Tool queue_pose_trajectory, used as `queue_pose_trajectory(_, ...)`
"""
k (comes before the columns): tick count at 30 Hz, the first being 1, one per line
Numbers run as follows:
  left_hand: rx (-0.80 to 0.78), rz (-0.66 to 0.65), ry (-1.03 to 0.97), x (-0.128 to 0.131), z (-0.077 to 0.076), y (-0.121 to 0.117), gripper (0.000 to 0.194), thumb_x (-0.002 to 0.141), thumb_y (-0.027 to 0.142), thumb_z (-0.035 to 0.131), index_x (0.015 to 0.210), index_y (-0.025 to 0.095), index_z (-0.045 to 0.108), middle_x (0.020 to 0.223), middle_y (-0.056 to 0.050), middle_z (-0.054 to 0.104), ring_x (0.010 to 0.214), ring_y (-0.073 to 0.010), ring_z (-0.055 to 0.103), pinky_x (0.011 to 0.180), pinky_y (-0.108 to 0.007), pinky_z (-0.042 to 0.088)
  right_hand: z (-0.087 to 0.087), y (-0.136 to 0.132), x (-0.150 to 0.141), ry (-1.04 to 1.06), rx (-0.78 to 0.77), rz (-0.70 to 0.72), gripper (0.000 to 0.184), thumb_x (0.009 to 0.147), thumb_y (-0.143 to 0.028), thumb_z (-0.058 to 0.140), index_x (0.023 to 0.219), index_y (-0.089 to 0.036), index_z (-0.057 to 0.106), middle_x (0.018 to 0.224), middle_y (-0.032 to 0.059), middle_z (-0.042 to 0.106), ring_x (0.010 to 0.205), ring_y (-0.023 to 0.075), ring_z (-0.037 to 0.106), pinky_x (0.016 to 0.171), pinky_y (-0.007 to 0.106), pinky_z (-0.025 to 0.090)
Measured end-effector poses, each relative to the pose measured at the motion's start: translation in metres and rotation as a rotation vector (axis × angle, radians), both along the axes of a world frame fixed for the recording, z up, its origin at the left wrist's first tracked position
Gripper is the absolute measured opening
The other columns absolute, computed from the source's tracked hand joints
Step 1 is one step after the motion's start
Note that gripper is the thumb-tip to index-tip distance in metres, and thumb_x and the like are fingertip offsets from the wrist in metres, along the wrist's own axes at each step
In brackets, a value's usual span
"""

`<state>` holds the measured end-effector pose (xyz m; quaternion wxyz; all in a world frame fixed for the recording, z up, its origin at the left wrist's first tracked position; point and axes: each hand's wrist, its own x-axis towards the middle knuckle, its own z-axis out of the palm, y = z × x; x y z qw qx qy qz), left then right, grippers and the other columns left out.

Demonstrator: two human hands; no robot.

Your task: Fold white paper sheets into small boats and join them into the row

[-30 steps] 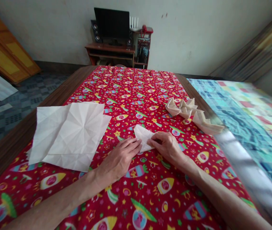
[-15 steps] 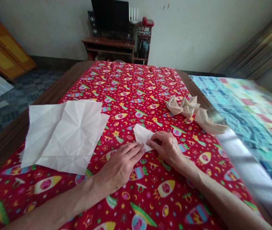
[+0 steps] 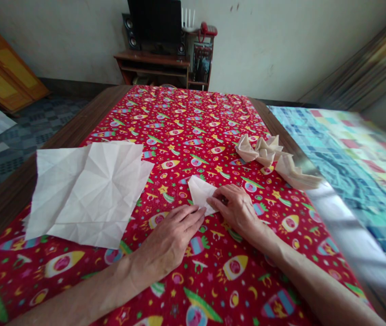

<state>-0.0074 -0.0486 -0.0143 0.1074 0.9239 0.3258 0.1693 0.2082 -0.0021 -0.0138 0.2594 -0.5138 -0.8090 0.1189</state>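
Observation:
A small folded piece of white paper [image 3: 200, 191] lies on the red patterned cloth [image 3: 179, 136] in front of me. My right hand [image 3: 235, 204] pinches its right side between thumb and fingers. My left hand [image 3: 179, 228] lies palm down with its fingers stretched out, fingertips touching the paper's near edge. To the left rest several creased white sheets [image 3: 101, 190], overlapping one another. At the right sit several folded paper pieces [image 3: 265, 151] with pointed tips, and a stack of folded paper [image 3: 296, 172] adjoins them.
The cloth covers a wooden table [image 3: 87, 122]. Beyond its far end stands a desk [image 3: 152, 59] with a monitor [image 3: 155, 22], speakers and a red telephone [image 3: 208, 30]. A bed with a checked cover [image 3: 345, 149] is on the right, a wooden cabinet [image 3: 6, 59] on the left.
The view has shifted slightly. Both hands stay at the folded paper, almost unmoved; the sheets and folded pieces lie as before.

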Motion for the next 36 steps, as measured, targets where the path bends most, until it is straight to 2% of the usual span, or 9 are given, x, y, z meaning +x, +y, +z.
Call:
queue_pose_trajectory(5, -0.001, -0.007, -0.011, 0.000, 0.002, 0.001, 0.050, 0.083, 0.002, 0.036, 0.131, 0.009, 0.046, 0.137, -0.008, 0.050, 0.128, -0.0226, 0.040, 0.106, -0.042, 0.039, 0.000, 0.002, -0.001, -0.050, 0.060, -0.007, 0.019, 0.088, -0.033, 0.057, 0.076, -0.019, 0.056, 0.074, 0.0008, 0.060, 0.072, 0.0154, 0.052, 0.069, 0.028, 0.038)
queue_pose_trajectory(9, -0.006, -0.010, -0.019, 0.000, 0.003, 0.001, 0.053, 0.081, 0.002, 0.038, 0.133, 0.010, 0.045, 0.137, -0.009, 0.050, 0.128, -0.0226, 0.041, 0.106, -0.042, 0.039, 0.005, -0.003, 0.000, -0.135, 0.231, -0.074, 0.018, 0.089, -0.030, 0.055, 0.078, -0.018, 0.061, 0.076, 0.0046, 0.061, 0.075, 0.0192, 0.052, 0.070, 0.032, 0.041)
queue_pose_trajectory(11, -0.009, -0.014, -0.015, 0.000, 0.004, 0.002, 0.053, 0.081, 0.001, 0.038, 0.133, 0.010, 0.044, 0.136, -0.009, 0.051, 0.128, -0.0220, 0.041, 0.106, -0.041, 0.040, 0.008, -0.014, 0.000, -0.158, 0.295, -0.007, 0.017, 0.092, -0.023, 0.050, 0.085, -0.017, 0.064, 0.080, 0.0058, 0.064, 0.078, 0.0199, 0.054, 0.072, 0.034, 0.043)
queue_pose_trajectory(13, -0.005, -0.022, -0.005, 0.001, 0.006, 0.001, 0.054, 0.081, 0.000, 0.037, 0.134, 0.010, 0.043, 0.135, -0.010, 0.051, 0.128, -0.0213, 0.041, 0.106, -0.040, 0.040, 0.011, -0.030, 0.000, -0.163, 0.326, 0.142, 0.021, 0.093, -0.018, 0.046, 0.103, -0.016, 0.064, 0.093, 0.0072, 0.068, 0.086, 0.0203, 0.057, 0.078, 0.036, 0.046)
queue_pose_trajectory(15, 0.006, -0.018, 0.000, 0.002, 0.007, 0.001, 0.050, 0.083, 0.000, 0.036, 0.131, 0.010, 0.046, 0.132, -0.010, 0.054, 0.127, -0.0216, 0.042, 0.106, -0.039, 0.040, 0.011, -0.046, -0.002, -0.231, 0.310, 0.269, 0.033, 0.094, -0.014, 0.040, 0.123, -0.011, 0.055, 0.119, 0.0114, 0.063, 0.109, 0.0242, 0.054, 0.096, 0.044, 0.042)
queue_pose_trajectory(20, 0.019, 0.008, -0.013, 0.003, 0.008, 0.000, 0.044, 0.087, 0.004, 0.036, 0.128, 0.009, 0.050, 0.131, -0.010, 0.054, 0.127, -0.0216, 0.042, 0.108, -0.039, 0.039, 0.007, -0.068, -0.001, -0.395, 0.173, 0.323, 0.050, 0.095, -0.024, 0.040, 0.142, -0.005, 0.033, 0.145, 0.0124, 0.039, 0.136, 0.0252, 0.031, 0.111, 0.048, 0.031)
queue_pose_trajectory(24, 0.007, 0.009, 0.006, 0.002, 0.005, 0.000, 0.047, 0.087, 0.003, 0.034, 0.133, 0.009, 0.044, 0.139, -0.009, 0.048, 0.129, -0.0202, 0.039, 0.108, -0.038, 0.039, 0.006, -0.068, 0.010, -0.429, 0.132, 0.300, 0.053, 0.096, -0.028, 0.040, 0.143, -0.006, 0.030, 0.146, 0.0135, 0.035, 0.138, 0.0239, 0.028, 0.111, 0.044, 0.034)
queue_pose_trajectory(30, 0.002, -0.009, 0.031, 0.000, 0.000, 0.000, 0.052, 0.086, 0.001, 0.033, 0.137, 0.010, 0.040, 0.142, -0.007, 0.045, 0.132, -0.0198, 0.036, 0.109, -0.039, 0.038, 0.006, -0.070, 0.028, -0.381, 0.199, 0.221, 0.050, 0.094, -0.023, 0.042, 0.141, -0.007, 0.036, 0.139, 0.0154, 0.045, 0.132, 0.0245, 0.038, 0.108, 0.045, 0.038)
queue_pose_trajectory(36, -0.001, 0.005, 0.020, 0.002, 0.006, 0.000, 0.052, 0.084, 0.000, 0.033, 0.134, 0.010, 0.044, 0.138, -0.009, 0.049, 0.129, -0.0206, 0.041, 0.108, -0.040, 0.039, 0.007, -0.068, 0.027, -0.363, 0.274, 0.207, 0.043, 0.091, -0.014, 0.041, 0.133, -0.008, 0.048, 0.130, 0.0176, 0.055, 0.124, 0.0264, 0.049, 0.103, 0.046, 0.045)
